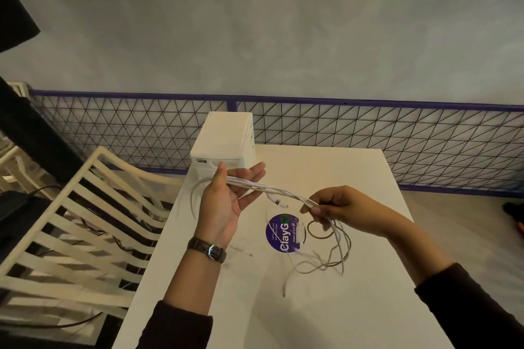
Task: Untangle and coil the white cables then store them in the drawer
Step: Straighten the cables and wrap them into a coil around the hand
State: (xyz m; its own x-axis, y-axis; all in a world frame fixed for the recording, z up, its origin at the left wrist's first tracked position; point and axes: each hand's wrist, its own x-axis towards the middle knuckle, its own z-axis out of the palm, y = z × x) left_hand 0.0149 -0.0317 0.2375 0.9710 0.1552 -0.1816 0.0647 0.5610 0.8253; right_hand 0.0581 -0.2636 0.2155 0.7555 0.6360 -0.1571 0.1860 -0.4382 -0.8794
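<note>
Cables (272, 191) run straight across between the hands, left hand (226, 201) thumb-pinning them on flat fingers, right hand (337, 207) pinching the bundle, loose slack hanging just below those fingertips.

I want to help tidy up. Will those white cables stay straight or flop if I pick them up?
Probably floppy: the white cables run straight only between the left hand and right hand; past that they droop in loose loops onto the table. They look thin, so likely light. Dangling ends could snag.
</note>
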